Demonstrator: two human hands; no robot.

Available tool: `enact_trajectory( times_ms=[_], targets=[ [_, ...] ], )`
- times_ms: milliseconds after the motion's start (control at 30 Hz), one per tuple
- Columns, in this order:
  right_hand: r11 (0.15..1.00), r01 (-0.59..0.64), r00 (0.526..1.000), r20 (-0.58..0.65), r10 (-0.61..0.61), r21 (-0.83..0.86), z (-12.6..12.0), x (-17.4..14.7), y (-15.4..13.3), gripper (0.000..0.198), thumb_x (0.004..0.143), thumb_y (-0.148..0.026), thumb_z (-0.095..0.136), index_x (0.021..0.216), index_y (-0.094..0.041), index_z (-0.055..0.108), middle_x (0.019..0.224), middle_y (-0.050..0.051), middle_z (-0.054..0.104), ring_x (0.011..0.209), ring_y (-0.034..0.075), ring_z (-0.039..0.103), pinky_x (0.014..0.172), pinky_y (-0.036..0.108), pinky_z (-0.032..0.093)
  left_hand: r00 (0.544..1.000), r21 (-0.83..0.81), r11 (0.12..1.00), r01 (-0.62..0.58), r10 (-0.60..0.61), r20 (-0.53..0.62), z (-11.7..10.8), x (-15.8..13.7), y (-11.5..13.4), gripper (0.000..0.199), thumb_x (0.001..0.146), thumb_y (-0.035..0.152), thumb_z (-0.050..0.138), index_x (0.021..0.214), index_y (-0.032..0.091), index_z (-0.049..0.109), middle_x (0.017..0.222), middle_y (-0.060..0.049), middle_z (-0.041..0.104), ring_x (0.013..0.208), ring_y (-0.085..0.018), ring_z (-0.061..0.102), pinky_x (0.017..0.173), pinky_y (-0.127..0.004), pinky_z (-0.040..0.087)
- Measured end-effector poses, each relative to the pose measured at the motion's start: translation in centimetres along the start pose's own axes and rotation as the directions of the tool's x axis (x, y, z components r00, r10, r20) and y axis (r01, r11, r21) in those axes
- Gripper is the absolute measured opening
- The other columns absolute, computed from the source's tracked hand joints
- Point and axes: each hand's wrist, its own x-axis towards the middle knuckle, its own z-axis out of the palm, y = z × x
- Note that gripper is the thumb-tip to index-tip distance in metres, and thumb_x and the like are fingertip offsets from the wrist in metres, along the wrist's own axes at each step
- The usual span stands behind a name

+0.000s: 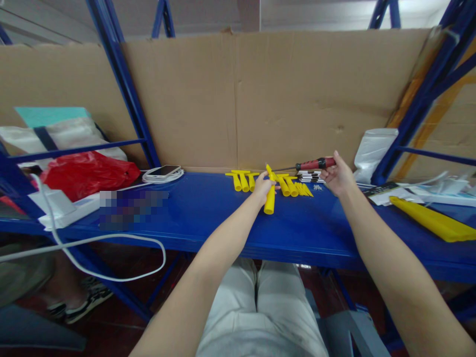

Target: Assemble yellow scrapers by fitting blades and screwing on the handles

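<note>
My left hand [263, 186] is closed around a yellow T-shaped plastic piece [269, 201], its round hollow end tilted toward me. In my right hand [339, 174] is a screwdriver [314, 164] with a red and black handle, lying almost level. Its thin shaft points left and reaches the top of the yellow piece; whether the tip touches a screw is too small to tell. Left of my left hand lie several similar yellow T-shaped pieces [244, 182], and more yellow pieces [290, 186] lie to its right. Beside those are small yellow pointed parts [304, 189].
Small black-and-white parts [311, 176] and tiny metal bits [317, 187] lie near my right hand. A long yellow piece [431, 220] rests at the right. A phone [166, 171] on a coiled white cable, a red bag [91, 173] and a power strip stand left. Cardboard [186, 99] walls the back.
</note>
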Motion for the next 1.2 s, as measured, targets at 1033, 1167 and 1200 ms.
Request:
enact_trajectory(
  times_ms=[1033, 1167, 1200],
  targets=[
    [0.999, 0.029, 0.999, -0.036, -0.027, 0.038, 0.36, -0.28, -0.3, 0.029, 0.078, -0.048, 0.06, 0.072, -0.021, 0.051, 0.05, -0.006, 0.05, 0.042, 0.006, 0.046, 0.04, 0.017, 0.039, 0.999, 0.04, 0.999, -0.029, 0.028, 0.015, 0.09, -0.13, 0.17, 0.064, 0.074, -0.002, 0.047, 0.132, 0.025, 0.037, 0.105, -0.009, 0.064, 0.063, -0.013, 0.066, 0.042, -0.016, 0.04],
    [0.999, 0.013, 0.999, -0.047, -0.012, 0.032, 0.43, -0.35, -0.29, 0.028, 0.08, -0.041, 0.06, 0.068, -0.02, 0.046, 0.052, -0.006, 0.051, 0.042, 0.006, 0.046, 0.041, 0.017, 0.04, 0.999, 0.04, 0.999, -0.035, 0.034, 0.02, 0.13, -0.17, 0.12, 0.063, 0.074, -0.002, 0.047, 0.13, 0.025, 0.039, 0.104, -0.008, 0.064, 0.061, -0.012, 0.065, 0.043, -0.016, 0.04],
    [1.0, 0.006, 0.999, -0.051, -0.005, 0.025, 0.37, -0.34, -0.24, 0.028, 0.079, -0.041, 0.061, 0.068, -0.02, 0.046, 0.051, -0.006, 0.05, 0.041, 0.006, 0.045, 0.04, 0.018, 0.039, 0.999, 0.041, 0.999, -0.035, 0.034, 0.019, 0.13, -0.17, 0.12, 0.063, 0.074, -0.002, 0.047, 0.13, 0.025, 0.039, 0.104, -0.008, 0.064, 0.061, -0.012, 0.065, 0.043, -0.016, 0.04]
  ],
)
